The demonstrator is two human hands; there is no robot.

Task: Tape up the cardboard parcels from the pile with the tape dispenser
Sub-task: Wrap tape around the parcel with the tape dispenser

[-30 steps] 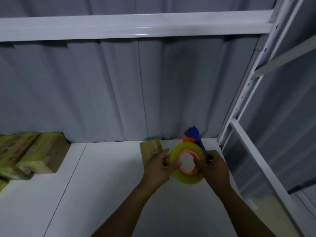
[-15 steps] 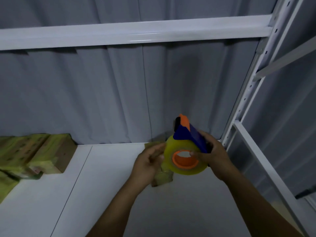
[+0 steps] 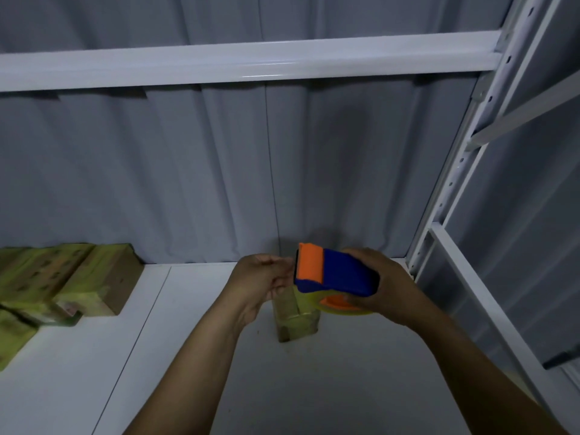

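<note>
My right hand (image 3: 389,287) grips a blue and orange tape dispenser (image 3: 339,271) carrying a yellow tape roll (image 3: 342,310). The dispenser lies level, its orange mouth pointing left. My left hand (image 3: 263,277) is right at that mouth, fingers curled, and seems to pinch the tape end there. Below both hands a small cardboard parcel (image 3: 296,318) stands on the white shelf (image 3: 314,387), partly hidden by the roll. A pile of cardboard parcels (image 3: 62,281) lies at the shelf's far left.
A grey corrugated wall (image 3: 219,167) closes the back. A white shelf beam (image 3: 251,62) crosses overhead. The rack's white upright (image 3: 455,171) and side rail (image 3: 489,306) stand just right of my right hand.
The dispenser has tipped from upright to level, its orange mouth now facing left. My left hand moved from the roll's side up to that mouth. The parcel under the hands shows more.
</note>
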